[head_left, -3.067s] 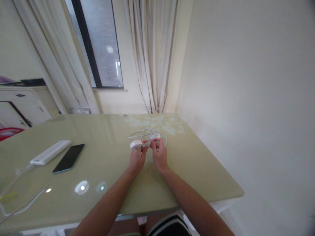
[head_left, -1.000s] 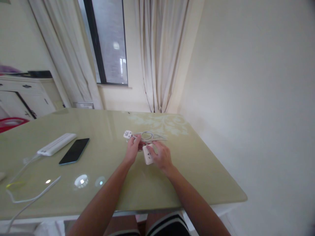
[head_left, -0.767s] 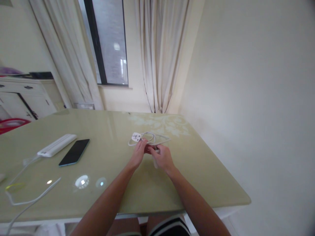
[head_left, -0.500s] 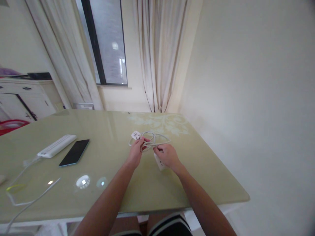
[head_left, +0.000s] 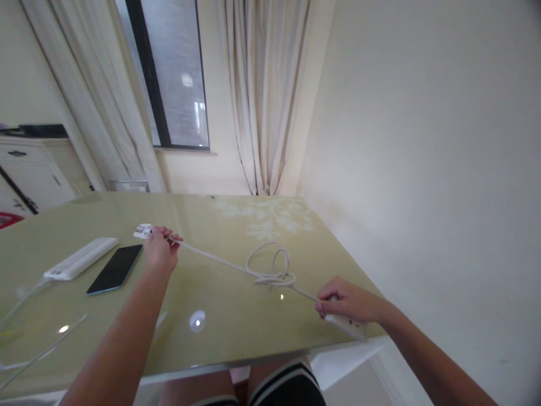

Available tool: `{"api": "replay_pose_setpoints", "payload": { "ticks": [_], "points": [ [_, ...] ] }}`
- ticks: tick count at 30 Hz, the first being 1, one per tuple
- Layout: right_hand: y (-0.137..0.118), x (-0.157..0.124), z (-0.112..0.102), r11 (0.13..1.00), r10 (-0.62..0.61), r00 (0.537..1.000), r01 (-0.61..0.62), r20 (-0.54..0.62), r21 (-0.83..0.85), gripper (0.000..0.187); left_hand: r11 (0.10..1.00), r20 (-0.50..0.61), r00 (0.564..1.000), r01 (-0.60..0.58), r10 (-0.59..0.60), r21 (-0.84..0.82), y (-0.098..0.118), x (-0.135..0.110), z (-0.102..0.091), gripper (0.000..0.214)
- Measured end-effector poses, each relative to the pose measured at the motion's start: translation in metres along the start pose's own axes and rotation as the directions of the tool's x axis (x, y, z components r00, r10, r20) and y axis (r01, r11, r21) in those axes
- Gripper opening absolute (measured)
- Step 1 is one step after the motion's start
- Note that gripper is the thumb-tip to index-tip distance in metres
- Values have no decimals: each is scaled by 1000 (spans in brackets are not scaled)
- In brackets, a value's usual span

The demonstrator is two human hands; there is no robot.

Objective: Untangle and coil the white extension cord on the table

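Observation:
A white power cord (head_left: pixel 215 257) stretches between my hands, with a loose knot of loops in its middle above the table. My left hand (head_left: pixel 162 248) is closed on the cord at its plug end, beside the phone. The white plug (head_left: pixel 142 230) sticks out past those fingers to the left. Near the table's front right edge, my right hand (head_left: pixel 350 301) grips the cord where it meets a white power strip (head_left: pixel 344 324). Part of the strip is hidden under that hand.
On the left of the glossy greenish table (head_left: pixel 236 332) lie a black phone (head_left: pixel 115 269) and a long white power strip (head_left: pixel 82 258) with its own cord. A white cable (head_left: pixel 46 351) rests at the front left. A wall (head_left: pixel 422 169) rises along the right.
My hands have moved far apart, the left one leftward and the right one right and nearer to me. The bundled cord has been drawn out into a line with a loose knot.

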State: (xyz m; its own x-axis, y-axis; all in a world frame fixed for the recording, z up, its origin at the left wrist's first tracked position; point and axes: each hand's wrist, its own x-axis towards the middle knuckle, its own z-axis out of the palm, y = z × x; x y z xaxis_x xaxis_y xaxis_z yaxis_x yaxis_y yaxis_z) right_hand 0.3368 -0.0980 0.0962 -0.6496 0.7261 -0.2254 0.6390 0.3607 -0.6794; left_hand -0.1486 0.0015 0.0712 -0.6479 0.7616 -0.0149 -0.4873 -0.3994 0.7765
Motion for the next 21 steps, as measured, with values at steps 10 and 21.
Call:
{"api": "replay_pose_setpoints", "payload": {
  "ticks": [10,21],
  "points": [
    [-7,39,14,962,-192,923,109,-334,-252,32,742,684,727,-430,-52,514,-31,-70,30,25],
    [-9,69,30,928,-364,762,246,-536,-282,26,488,791,609,-672,-65,557,-153,-77,14,22]
  ]
}}
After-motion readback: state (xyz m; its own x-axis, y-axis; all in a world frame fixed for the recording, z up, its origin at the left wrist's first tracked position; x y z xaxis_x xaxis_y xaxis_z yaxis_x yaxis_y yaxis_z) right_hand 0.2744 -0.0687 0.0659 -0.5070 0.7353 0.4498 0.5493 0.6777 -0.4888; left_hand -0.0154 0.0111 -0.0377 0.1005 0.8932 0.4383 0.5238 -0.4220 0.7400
